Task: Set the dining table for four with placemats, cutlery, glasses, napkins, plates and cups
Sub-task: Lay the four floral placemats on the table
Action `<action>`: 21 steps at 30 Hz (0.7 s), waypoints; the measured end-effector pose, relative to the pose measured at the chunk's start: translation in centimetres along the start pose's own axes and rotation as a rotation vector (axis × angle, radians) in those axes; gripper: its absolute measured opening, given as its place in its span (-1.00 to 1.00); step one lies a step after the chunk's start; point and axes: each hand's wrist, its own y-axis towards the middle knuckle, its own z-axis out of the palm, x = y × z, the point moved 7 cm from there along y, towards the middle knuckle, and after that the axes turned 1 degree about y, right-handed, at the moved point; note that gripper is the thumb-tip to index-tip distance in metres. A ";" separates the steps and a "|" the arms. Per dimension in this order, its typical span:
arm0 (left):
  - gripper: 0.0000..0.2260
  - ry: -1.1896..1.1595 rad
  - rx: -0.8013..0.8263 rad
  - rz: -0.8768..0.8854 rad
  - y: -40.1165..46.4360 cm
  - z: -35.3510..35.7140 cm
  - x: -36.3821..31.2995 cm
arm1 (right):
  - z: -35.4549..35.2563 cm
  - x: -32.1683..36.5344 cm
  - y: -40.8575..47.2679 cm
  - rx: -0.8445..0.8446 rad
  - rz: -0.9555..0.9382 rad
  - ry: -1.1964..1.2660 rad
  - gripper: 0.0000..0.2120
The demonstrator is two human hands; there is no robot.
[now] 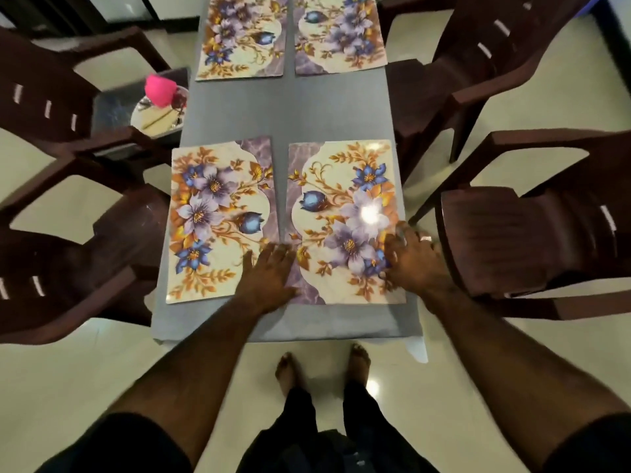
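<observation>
Home dining rm, table (290, 107) w/ placemats (218, 220), chairs (532, 240)

Glossy placemats (345, 216); matt cloth tabletop (290, 110)

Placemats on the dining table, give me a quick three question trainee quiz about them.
1. How many placemats lie on the table?
2. True or false: plates already sit on the placemats.
3. Which placemat do both hands touch: A near right, B far left, C far right?

Key:
1. Four.
2. False; all four are bare.
3. A; the left hand and right hand press flat on the near right placemat.
</observation>
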 end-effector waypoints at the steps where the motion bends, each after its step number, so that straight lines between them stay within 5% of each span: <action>1: -0.11 -0.021 -0.004 -0.008 0.9 -0.5 0.6 | -0.3 -0.2 1.2 0.024 -0.006 -0.010 -0.15; 9: -0.13 0.038 -0.014 0.012 7.1 -4.3 2.0 | -2.4 -0.5 7.4 0.102 -0.091 -0.035 -0.27; 21: -0.13 0.010 0.057 -0.003 -0.3 -0.3 -0.8 | 1.4 -2.3 -1.2 0.176 -0.139 0.038 -0.22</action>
